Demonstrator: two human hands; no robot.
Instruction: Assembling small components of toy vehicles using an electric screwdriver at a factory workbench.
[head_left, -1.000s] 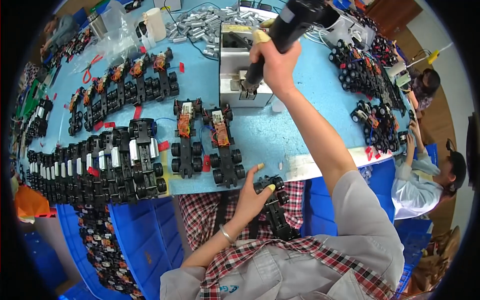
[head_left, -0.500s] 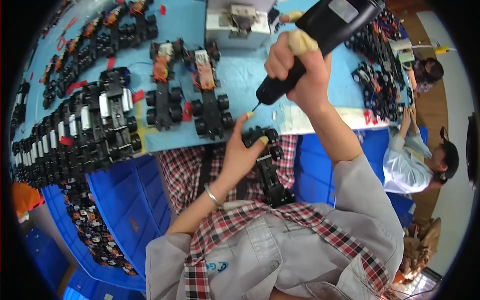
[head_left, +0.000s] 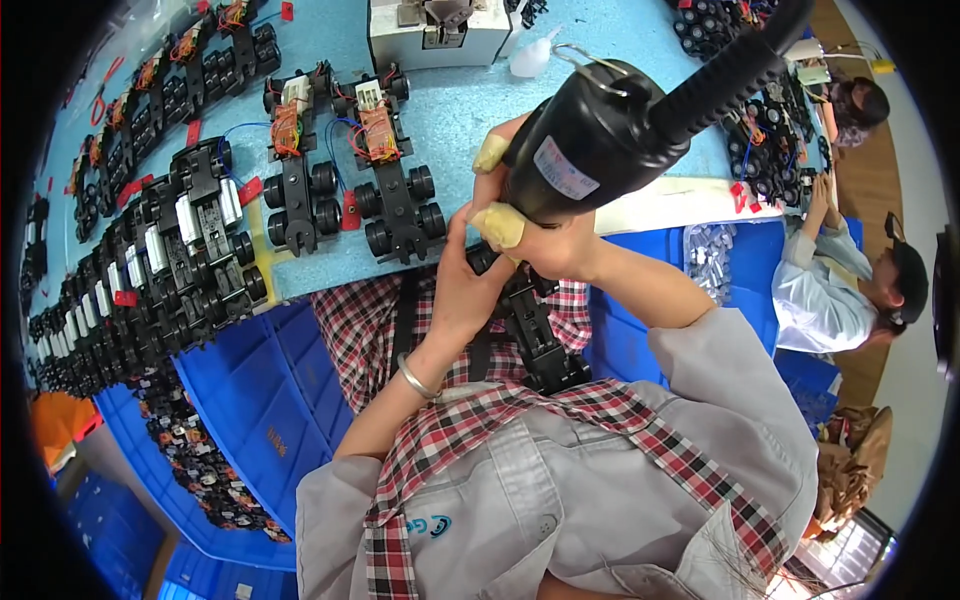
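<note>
My right hand (head_left: 555, 243), with tan coverings on its fingertips, is wrapped round a black corded electric screwdriver (head_left: 590, 140). The tool points down over the front edge of the bench, and its tip is hidden behind the hand. My left hand (head_left: 462, 298) holds a black toy vehicle chassis (head_left: 540, 340) over my lap. Its wheeled end is partly covered by both hands, while the long end slants toward my body. Both hands meet near the covered end.
Two chassis with orange circuit boards (head_left: 380, 135) stand just left of my hands on the blue bench (head_left: 455, 110). Rows of chassis (head_left: 190, 235) fill the left. A grey-white box (head_left: 440, 35) stands behind. Blue bins (head_left: 255, 400) flank me; a co-worker (head_left: 825, 285) sits right.
The screwdriver and my right hand have come down and closer to my left hand, and the tool now stands more upright. The view has shifted slightly.
</note>
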